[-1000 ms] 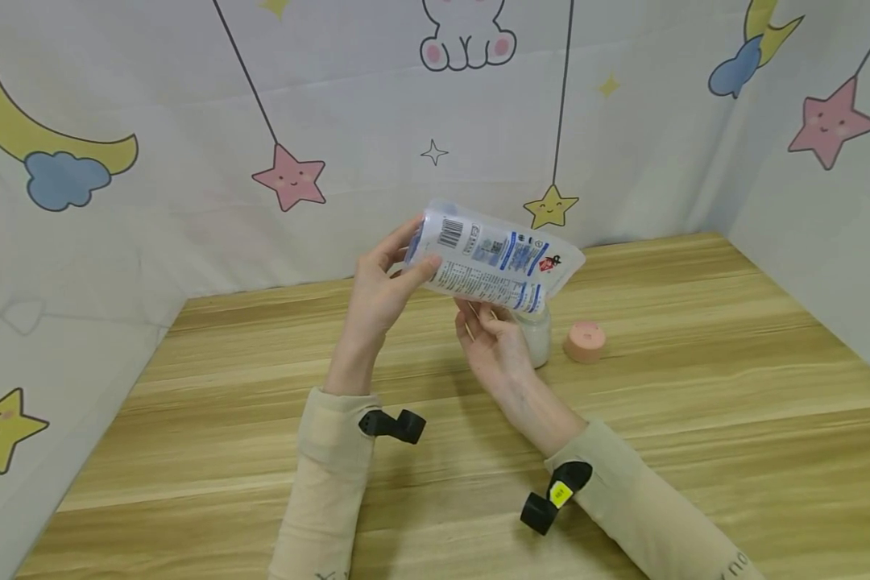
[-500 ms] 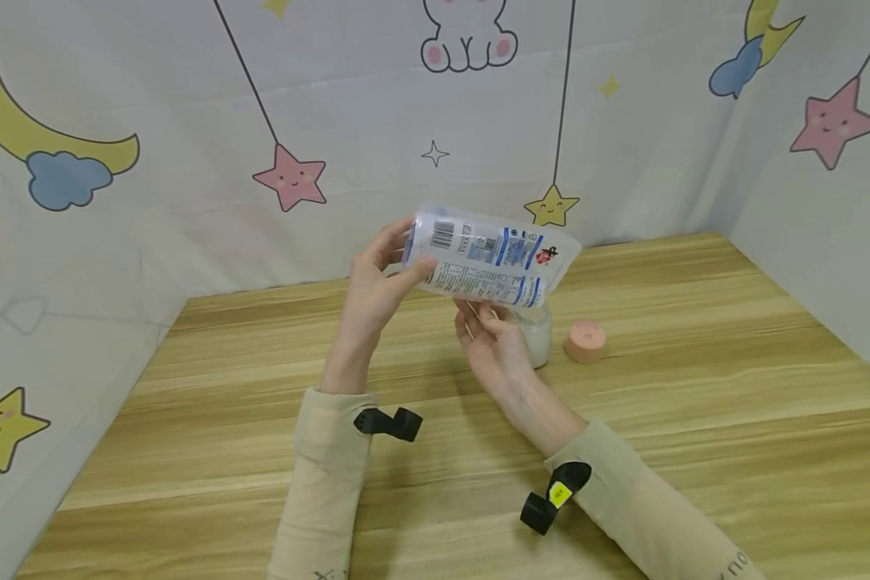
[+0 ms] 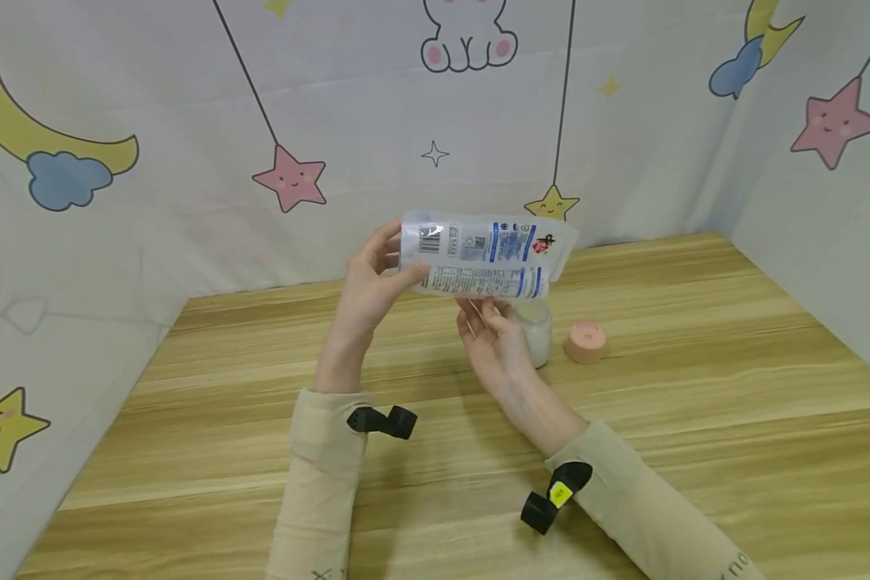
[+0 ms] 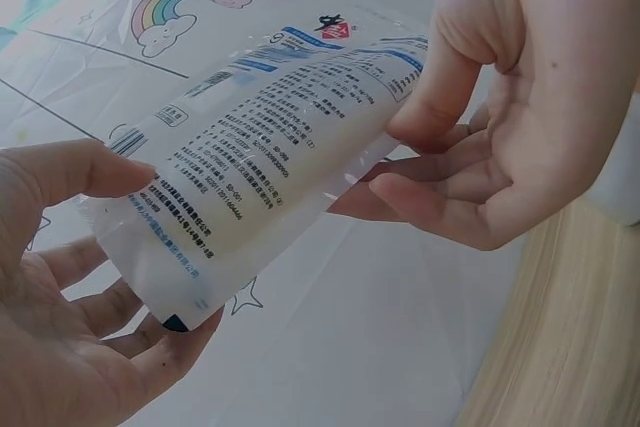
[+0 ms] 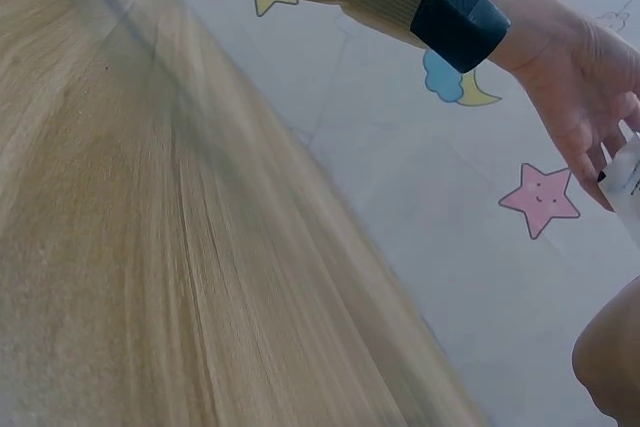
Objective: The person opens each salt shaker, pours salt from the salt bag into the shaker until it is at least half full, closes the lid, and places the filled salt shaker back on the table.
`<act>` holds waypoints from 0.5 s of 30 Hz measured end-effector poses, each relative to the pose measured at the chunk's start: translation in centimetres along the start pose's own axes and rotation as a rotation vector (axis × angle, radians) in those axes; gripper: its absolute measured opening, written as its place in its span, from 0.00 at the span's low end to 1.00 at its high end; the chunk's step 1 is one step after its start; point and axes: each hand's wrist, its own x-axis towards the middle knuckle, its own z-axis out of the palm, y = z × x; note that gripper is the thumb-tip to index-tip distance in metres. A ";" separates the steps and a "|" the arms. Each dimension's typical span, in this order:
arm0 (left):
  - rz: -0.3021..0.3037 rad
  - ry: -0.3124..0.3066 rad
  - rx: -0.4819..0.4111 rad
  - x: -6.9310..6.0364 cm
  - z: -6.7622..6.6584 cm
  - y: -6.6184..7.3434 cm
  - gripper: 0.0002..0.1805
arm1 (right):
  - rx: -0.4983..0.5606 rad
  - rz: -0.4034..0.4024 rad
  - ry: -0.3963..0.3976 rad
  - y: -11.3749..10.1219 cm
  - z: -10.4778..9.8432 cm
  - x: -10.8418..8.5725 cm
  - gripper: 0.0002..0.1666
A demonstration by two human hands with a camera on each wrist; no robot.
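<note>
A white plastic pouch with blue print (image 3: 478, 258) is held level above the table in the head view. My left hand (image 3: 368, 294) grips its left end, thumb on the printed face and the other fingers behind. At the lower edge, my right hand (image 3: 500, 348) is palm up. The left wrist view shows the right hand (image 4: 530, 112) pinching the edge of the pouch (image 4: 260, 167) between thumb and fingers. Just behind the right hand stands a clear jar with whitish contents (image 3: 536, 332), partly hidden by it.
A round pink lid (image 3: 586, 342) lies on the wooden table (image 3: 696, 387), right of the jar. Behind the table hangs a white cloth (image 3: 377, 121) printed with stars and moons. Black wrist cameras (image 3: 399, 422) stick out from both sleeves.
The left hand has moved slightly left and down with the pouch's left end, so the pouch now lies closer to level. More of the jar's top shows. The right hand has barely moved.
</note>
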 end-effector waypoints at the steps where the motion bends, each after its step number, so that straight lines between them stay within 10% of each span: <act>1: -0.005 -0.004 -0.002 0.0 -0.1 0.0 0.33 | 0.006 -0.002 0.004 0.0 0.0 0.0 0.02; 15: -0.067 -0.028 0.003 0.0 -0.8 -0.3 0.27 | 0.030 -0.009 -0.007 0.0 0.1 0.1 0.03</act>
